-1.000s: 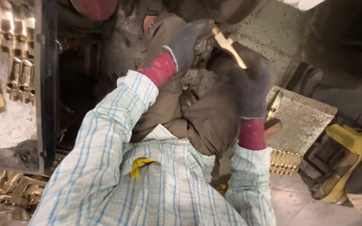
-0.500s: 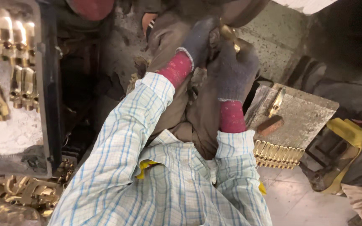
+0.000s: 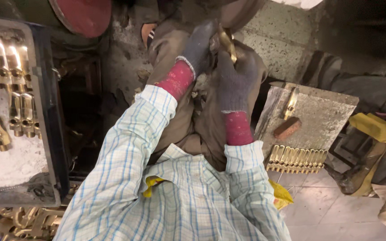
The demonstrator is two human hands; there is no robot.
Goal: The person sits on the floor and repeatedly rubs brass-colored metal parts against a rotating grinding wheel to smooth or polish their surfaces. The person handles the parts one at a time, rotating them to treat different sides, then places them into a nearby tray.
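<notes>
While both gloved hands meet over your lap at the far middle of the scene, you work a single brass piece (image 3: 227, 42) held between them. Your right hand (image 3: 237, 80), in a dark grey glove with a red cuff, is clamped around the lower part of that piece, whose golden end sticks up above the knuckles. Your left hand (image 3: 200, 47), gloved the same way, presses in against it from the left, fingers curled; whether it grips the piece or only steadies it cannot be told.

To the right, a worn grey board (image 3: 327, 111) serves as your counter. Along its near edge lies a row of brass pieces (image 3: 296, 159), packed side by side, which reads as the batch already dealt with. Farther up the board lie one loose brass fitting (image 3: 291, 103) and a small brown block (image 3: 287, 128), well apart from the row.

At the left, a dark-rimmed tray (image 3: 50, 134) holds ranks of larger brass castings (image 3: 5, 58) on pale powder, and more brass parts are heaped on the floor (image 3: 23, 221) at the near left. Judged by those stocks, much is left, with one piece in hand and only a short row laid down.
</notes>
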